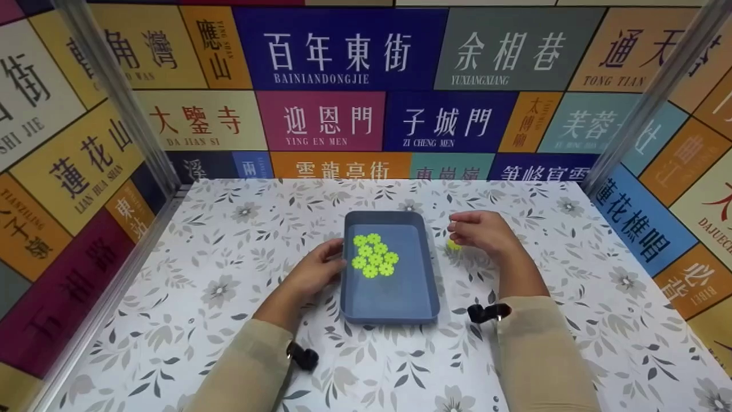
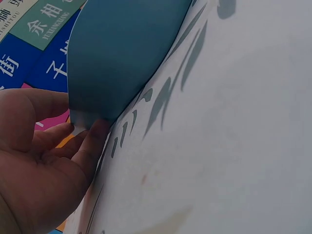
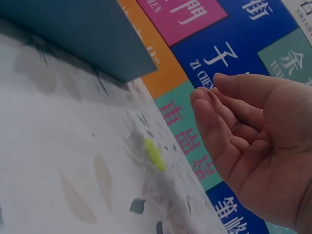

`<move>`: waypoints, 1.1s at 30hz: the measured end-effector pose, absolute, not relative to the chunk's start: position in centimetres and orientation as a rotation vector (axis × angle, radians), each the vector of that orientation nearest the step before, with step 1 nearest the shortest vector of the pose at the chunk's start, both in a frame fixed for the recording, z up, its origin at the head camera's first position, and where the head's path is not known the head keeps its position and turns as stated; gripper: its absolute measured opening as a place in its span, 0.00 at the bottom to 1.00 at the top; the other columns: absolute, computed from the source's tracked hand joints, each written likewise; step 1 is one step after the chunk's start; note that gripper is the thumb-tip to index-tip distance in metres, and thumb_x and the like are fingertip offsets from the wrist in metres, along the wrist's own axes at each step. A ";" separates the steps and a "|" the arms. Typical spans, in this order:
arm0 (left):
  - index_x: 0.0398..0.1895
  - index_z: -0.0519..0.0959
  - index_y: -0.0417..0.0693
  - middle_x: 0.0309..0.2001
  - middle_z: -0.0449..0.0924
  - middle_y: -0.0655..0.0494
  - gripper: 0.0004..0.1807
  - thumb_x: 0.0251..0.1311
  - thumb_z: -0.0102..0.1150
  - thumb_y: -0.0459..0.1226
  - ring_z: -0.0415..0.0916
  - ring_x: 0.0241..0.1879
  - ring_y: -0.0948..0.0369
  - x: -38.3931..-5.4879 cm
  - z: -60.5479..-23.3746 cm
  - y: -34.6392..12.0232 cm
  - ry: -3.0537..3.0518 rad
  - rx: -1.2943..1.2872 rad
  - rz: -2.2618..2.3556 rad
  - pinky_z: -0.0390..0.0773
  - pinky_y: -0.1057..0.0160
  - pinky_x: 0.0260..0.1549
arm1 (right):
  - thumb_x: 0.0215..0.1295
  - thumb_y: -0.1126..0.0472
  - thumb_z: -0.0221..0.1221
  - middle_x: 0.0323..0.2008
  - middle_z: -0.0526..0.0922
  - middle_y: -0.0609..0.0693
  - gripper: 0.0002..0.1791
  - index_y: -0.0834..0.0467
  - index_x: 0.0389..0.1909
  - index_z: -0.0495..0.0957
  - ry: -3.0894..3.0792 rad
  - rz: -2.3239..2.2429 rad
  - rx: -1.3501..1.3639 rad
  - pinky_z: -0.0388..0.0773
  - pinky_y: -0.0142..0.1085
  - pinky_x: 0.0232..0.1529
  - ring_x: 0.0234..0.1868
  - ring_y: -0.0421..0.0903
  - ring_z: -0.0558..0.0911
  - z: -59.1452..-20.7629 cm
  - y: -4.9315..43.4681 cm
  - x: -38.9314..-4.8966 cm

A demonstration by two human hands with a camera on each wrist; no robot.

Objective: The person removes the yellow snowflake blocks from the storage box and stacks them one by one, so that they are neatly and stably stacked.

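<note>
Hovering: right hand point(image 1: 487, 230), nearer, fingers loosely bent, empty
Yellow-green flower point(image 1: 453, 245): just below fingertips, right of centre
Tray point(image 1: 394, 297): left hand point(image 1: 315, 268) touching, fingers relaxed

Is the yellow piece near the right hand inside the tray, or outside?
Outside. The head view shows the yellow piece beside the tray, against the patterned tabletop, near the right hand.

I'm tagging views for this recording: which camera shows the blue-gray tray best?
The head view: it looks down on almost the whole tray, with yellow-green pieces inside. The left wrist view shows only part of its outside; the right wrist view, only an outer portion with one corner.
</note>
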State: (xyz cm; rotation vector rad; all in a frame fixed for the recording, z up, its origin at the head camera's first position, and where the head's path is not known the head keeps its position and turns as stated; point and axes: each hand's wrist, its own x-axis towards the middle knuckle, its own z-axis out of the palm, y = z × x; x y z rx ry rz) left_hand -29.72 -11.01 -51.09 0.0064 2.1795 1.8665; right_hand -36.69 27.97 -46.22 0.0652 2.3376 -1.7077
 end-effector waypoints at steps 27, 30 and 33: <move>0.83 0.64 0.49 0.84 0.62 0.49 0.37 0.72 0.60 0.33 0.66 0.80 0.48 -29.7 -51.4 -11.2 2.085 0.045 1.956 0.72 0.46 0.77 | 0.71 0.60 0.69 0.64 0.84 0.61 0.24 0.58 0.66 0.82 2.261 -1.395 -0.344 0.88 0.44 0.59 0.58 0.54 0.88 -43.6 18.7 -37.8; 0.83 0.65 0.50 0.84 0.62 0.50 0.37 0.72 0.61 0.33 0.66 0.80 0.48 -29.7 -51.3 -11.2 2.084 0.039 1.954 0.73 0.46 0.77 | 0.72 0.61 0.68 0.68 0.82 0.63 0.24 0.60 0.67 0.81 2.267 -1.313 -0.379 0.88 0.46 0.61 0.57 0.51 0.88 -44.2 18.0 -38.3; 0.82 0.65 0.50 0.84 0.62 0.49 0.37 0.71 0.61 0.32 0.66 0.80 0.47 -29.7 -51.3 -11.2 2.066 0.046 1.967 0.73 0.46 0.77 | 0.71 0.63 0.67 0.64 0.85 0.62 0.25 0.62 0.67 0.80 2.280 -1.245 -0.405 0.88 0.46 0.60 0.53 0.46 0.88 -44.7 17.4 -38.6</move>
